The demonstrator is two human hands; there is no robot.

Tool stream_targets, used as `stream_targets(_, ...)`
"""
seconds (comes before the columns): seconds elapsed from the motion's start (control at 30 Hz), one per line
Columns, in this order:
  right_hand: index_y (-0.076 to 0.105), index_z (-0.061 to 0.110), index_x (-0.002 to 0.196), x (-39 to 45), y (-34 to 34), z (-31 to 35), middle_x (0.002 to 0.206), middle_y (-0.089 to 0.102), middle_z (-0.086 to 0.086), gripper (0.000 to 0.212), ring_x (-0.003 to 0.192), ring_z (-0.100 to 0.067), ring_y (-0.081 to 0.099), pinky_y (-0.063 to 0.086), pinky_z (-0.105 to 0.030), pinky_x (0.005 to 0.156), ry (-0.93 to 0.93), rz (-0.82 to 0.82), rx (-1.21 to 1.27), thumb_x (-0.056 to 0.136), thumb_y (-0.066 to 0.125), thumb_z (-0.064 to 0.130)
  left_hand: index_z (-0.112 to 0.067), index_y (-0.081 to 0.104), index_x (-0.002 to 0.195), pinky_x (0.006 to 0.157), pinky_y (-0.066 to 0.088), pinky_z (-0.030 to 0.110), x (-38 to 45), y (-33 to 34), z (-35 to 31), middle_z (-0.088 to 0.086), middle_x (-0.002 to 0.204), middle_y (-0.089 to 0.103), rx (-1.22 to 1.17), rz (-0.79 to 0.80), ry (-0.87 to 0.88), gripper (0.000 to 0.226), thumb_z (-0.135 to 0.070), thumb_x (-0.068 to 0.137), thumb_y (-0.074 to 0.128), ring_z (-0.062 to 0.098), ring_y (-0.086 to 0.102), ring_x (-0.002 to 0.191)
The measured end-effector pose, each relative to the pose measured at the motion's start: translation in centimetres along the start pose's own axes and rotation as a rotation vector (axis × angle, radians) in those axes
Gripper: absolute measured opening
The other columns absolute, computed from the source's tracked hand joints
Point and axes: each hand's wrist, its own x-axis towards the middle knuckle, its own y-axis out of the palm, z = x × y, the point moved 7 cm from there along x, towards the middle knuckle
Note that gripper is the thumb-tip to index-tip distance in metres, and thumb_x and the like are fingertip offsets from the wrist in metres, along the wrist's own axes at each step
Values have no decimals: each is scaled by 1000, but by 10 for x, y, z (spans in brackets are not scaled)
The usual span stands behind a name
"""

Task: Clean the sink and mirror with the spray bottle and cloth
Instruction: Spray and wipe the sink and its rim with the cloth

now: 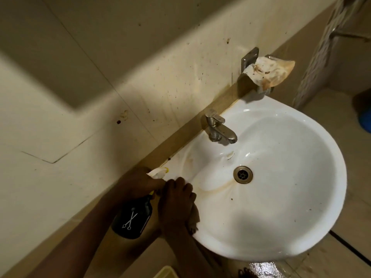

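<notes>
Just cloth (pixel 194 218) under right hand (pixel 176 199)

tap (pixel 219 128) behind drain (pixel 243 174) (in sink (pixel 301 227))

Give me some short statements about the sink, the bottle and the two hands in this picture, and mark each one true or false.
1. The left hand holds a black spray bottle with a scissors picture. True.
2. The right hand holds a cloth at the sink rim. True.
3. Water is running from the tap. False: no water stream is visible.
4. The drain is covered with a plug. False: it is open.
5. A stained cloth lies on a holder beyond the sink. True.
</notes>
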Motion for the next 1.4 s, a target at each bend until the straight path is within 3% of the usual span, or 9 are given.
stream_targets(0.1,61,17,81,30,-3,2,84,56,-8,12,75,-31,53,44,-38,57,24,19,40,77,59,28,-9,71,81,82,52,42,5,8,-9,13,74,71,-22,34,2,31,-38,71,71,28,68,78)
stream_targets(0.27,61,15,80,47,-2,8,83,56,-8,18,74,-32,54,44,-39,58,66,-59,-44,81,49,28,-11,64,73,69,52,38,7,-4,-20,9,74,68,3,-119,82,19,-29,78,69,25,66,72)
stream_targets(0.43,58,18,80,12,1,1,85,54,-6,12,73,-28,51,41,-36,57,20,24,84,79,55,30,-7,70,91,72,52,39,14,-13,-24,10,76,70,44,-67,118,53,-50,60,63,26,67,73)
stream_targets(0.53,61,16,72,68,-4,-2,75,56,-6,19,67,-29,53,43,-35,56,63,47,44,69,72,31,-5,71,90,82,55,44,17,-14,-27,15,80,74,-1,-54,156,45,-43,66,68,31,71,79)
stream_targets(0.67,60,14,73,77,-9,4,75,55,-6,26,65,-28,51,41,-34,56,115,-108,-108,63,80,27,-1,68,71,67,53,37,19,-18,-27,12,64,69,15,-171,208,28,-27,80,69,18,65,57)
stream_targets(0.87,60,18,86,16,-2,-6,89,54,-6,15,74,-28,49,42,-37,56,129,-47,51,77,60,29,-14,58,82,69,45,27,31,2,-26,6,83,62,25,74,134,31,-41,75,70,15,60,72)
stream_targets(1.03,56,16,62,86,-5,-17,64,50,-3,17,56,-23,47,32,-30,51,179,-71,0,78,50,17,-4,69,86,82,54,47,27,-12,-33,18,87,71,26,-51,165,54,-49,58,66,30,69,82)
stream_targets(1.3,59,17,81,11,-13,-1,83,53,-6,7,71,-29,51,42,-38,54,163,-78,49,77,57,23,-2,67,77,66,52,33,37,-10,-45,7,69,66,76,-48,131,26,-28,82,67,23,65,65)
stream_targets(1.4,63,13,87,58,-29,-4,86,54,-8,39,72,-30,54,45,-37,56,216,-198,60,83,28,29,-10,61,70,60,51,27,37,7,-53,6,68,63,-1,87,117,21,-23,86,67,15,60,56)
